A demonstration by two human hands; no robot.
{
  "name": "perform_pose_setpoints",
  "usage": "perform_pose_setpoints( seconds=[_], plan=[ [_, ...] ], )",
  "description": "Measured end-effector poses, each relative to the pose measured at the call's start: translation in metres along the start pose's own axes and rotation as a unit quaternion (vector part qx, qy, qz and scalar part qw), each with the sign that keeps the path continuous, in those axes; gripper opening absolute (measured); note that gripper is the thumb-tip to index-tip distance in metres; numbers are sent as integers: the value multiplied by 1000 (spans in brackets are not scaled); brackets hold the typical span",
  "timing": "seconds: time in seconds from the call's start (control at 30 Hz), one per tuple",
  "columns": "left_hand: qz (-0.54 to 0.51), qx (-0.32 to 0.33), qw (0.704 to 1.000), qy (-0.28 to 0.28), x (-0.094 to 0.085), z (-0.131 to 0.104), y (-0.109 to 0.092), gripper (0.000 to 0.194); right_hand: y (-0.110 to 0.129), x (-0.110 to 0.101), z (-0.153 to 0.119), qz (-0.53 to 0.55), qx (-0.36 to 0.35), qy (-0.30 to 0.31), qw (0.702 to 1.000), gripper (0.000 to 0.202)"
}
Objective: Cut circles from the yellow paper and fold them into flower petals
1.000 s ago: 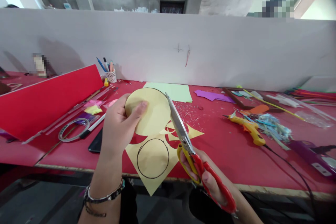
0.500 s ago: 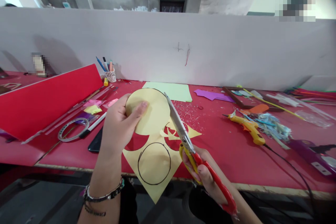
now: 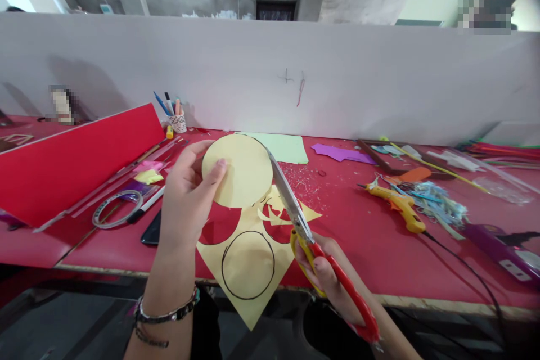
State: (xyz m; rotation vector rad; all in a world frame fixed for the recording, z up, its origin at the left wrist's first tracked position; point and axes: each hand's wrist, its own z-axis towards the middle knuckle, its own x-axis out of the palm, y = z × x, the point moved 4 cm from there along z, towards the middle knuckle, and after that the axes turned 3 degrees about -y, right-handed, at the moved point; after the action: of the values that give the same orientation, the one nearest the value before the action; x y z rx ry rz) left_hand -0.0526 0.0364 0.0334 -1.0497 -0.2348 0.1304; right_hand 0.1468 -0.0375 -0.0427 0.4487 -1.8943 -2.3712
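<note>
Head view: pale-yellow disc [image 3: 248, 174] beside the scissors [image 3: 289, 194], with risk of a nicked rim.
The left hand [image 3: 183, 202] is nearly closed, pinching the disc between thumb and fingers above the yellow sheet [image 3: 251, 309]; the right hand [image 3: 331, 281] is curled around the scissors' handles. The blades appear together, their tips near the disc's right edge; contact cannot be told. A slip of the one-sided pinch could turn the disc against the blades and mar its curve. The sheet's corner overhangs the table [image 3: 358, 259], where a forearm could catch and drag it.
</note>
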Motion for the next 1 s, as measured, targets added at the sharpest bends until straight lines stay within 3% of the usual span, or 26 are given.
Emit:
perform_pose_setpoints(
  seconds=[0.17,0.4,0.57,0.67,1.0],
  plan=[
    [-3,-22,999,43,5,-1,0,39,3,0,1,5,-2,5,1000,53],
    [-32,29,998,-44,6,-2,1,17,4,0,-1,-8,-12,12,1000,52],
    [68,58,992,-88,6,-6,-6,17,6,0,0,-8,-29,18,999,51],
    [114,55,988,-86,6,-9,-9,19,5,0,0,-19,-46,16,999,52],
    [87,7,995,-51,17,-15,-8,22,12,0,-4,-35,-75,-27,996,46]
  ],
)
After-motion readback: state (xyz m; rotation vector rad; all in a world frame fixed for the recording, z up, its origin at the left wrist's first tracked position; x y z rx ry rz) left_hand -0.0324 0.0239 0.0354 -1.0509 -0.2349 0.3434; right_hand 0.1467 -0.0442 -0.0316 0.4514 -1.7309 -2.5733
